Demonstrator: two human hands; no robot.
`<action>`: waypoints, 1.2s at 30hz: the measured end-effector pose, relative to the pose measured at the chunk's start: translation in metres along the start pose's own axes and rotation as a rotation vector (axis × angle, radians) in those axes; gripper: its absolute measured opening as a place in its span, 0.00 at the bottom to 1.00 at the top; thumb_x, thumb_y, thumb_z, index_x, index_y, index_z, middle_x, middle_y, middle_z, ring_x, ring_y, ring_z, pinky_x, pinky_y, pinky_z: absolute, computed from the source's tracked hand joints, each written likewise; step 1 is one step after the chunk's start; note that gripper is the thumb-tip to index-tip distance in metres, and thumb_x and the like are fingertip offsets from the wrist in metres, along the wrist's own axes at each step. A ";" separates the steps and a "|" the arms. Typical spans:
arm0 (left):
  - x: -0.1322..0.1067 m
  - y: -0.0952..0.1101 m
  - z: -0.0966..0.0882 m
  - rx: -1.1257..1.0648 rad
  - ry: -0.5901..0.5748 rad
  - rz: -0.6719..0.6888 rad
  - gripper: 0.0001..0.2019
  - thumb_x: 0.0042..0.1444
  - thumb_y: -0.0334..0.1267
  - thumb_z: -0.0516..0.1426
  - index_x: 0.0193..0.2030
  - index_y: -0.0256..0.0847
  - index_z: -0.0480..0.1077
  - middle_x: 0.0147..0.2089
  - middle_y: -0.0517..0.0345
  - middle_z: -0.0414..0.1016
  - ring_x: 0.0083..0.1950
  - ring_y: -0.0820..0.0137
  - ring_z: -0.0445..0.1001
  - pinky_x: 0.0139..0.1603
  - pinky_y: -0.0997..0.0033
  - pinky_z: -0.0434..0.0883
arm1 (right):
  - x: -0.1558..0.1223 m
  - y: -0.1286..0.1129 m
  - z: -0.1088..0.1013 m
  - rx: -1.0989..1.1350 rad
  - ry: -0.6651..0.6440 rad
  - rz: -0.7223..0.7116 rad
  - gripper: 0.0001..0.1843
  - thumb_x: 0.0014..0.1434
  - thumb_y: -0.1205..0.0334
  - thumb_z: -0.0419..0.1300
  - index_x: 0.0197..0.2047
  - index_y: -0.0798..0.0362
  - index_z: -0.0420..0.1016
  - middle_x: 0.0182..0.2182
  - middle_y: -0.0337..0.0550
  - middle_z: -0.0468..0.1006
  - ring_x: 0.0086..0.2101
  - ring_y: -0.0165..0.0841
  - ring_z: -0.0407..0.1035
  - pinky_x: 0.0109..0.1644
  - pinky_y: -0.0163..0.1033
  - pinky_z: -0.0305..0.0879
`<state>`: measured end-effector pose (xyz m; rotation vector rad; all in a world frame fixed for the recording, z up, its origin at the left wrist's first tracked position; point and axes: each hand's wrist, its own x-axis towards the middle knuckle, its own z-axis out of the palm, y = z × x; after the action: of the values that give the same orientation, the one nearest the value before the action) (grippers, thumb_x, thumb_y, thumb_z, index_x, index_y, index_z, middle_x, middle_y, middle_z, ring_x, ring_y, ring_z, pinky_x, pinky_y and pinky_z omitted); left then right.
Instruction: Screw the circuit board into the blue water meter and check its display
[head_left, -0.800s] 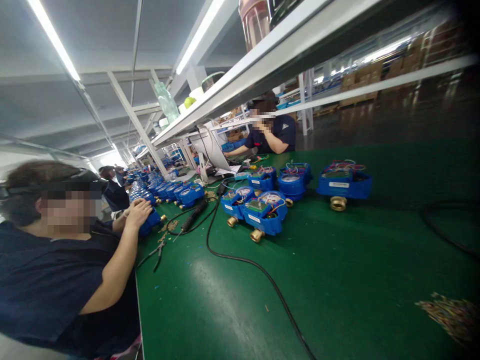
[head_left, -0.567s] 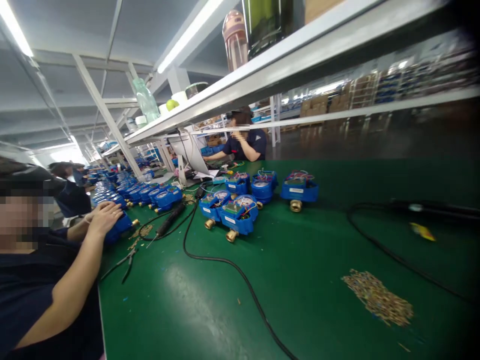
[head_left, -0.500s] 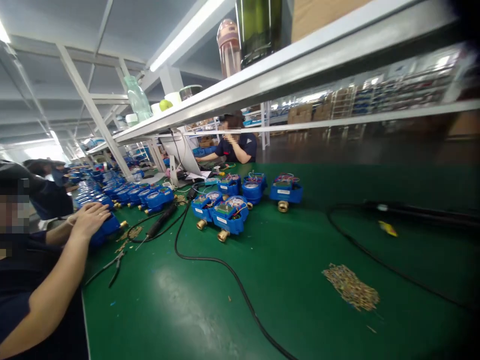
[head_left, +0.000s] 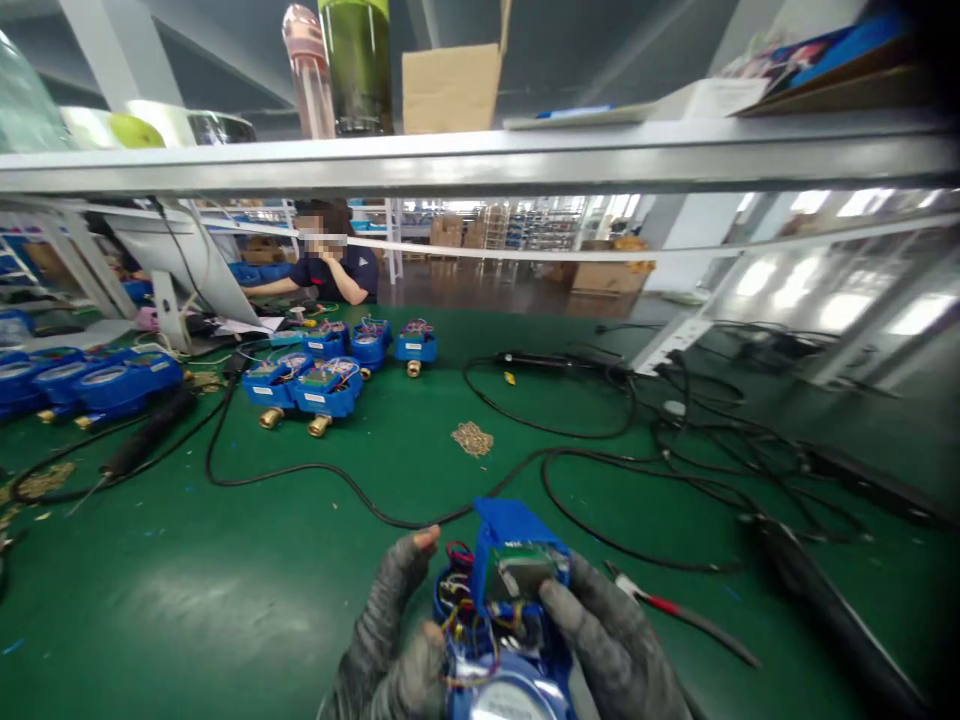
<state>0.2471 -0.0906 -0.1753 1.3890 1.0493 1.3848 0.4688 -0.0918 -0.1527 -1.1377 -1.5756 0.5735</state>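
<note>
A blue water meter with a round dial, exposed coloured wires and a raised blue cover is at the bottom centre, partly cut off by the frame. Inside the cover is a green circuit board with a grey part on it. My right hand, in a grey glove with bare-looking fingertips hidden, grips the cover's right side, its thumb on the board. My left hand, in a grey glove with bare fingertips, is at the meter's left side, fingers apart beside the wires; whether it touches the housing is unclear.
Red-handled pliers and a black tool lie to the right among black cables. A pile of small brass-coloured pieces lies ahead. Several blue meters stand at left. A person sits across; a shelf spans overhead.
The view has swung to the right. Both my gloved hands and the blue meter with its raised cover are now in sight; the neighbouring person on the left is out of frame.
</note>
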 end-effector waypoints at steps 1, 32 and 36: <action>-0.010 -0.005 0.004 -0.039 0.027 0.003 0.28 0.59 0.63 0.57 0.64 0.59 0.66 0.68 0.54 0.69 0.70 0.49 0.67 0.70 0.46 0.69 | 0.006 -0.005 0.003 0.100 -0.042 0.092 0.16 0.61 0.40 0.66 0.44 0.39 0.84 0.45 0.43 0.81 0.47 0.53 0.75 0.50 0.53 0.78; 0.047 0.070 -0.019 0.506 -0.401 -0.137 0.11 0.55 0.44 0.60 0.37 0.41 0.81 0.38 0.51 0.83 0.41 0.60 0.79 0.45 0.61 0.76 | 0.021 -0.049 0.017 0.443 0.014 0.140 0.20 0.60 0.38 0.68 0.41 0.47 0.85 0.43 0.45 0.81 0.46 0.48 0.74 0.50 0.48 0.76; 0.054 0.073 -0.026 0.473 -0.359 -0.148 0.11 0.54 0.44 0.60 0.34 0.39 0.80 0.36 0.52 0.82 0.39 0.62 0.78 0.45 0.63 0.75 | 0.022 -0.048 0.018 0.552 -0.015 0.169 0.16 0.66 0.45 0.66 0.43 0.49 0.84 0.43 0.44 0.81 0.41 0.43 0.76 0.44 0.43 0.77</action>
<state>0.2210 -0.0563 -0.0919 1.7776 1.2502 0.7626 0.4342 -0.0898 -0.1091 -0.8441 -1.2263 1.0548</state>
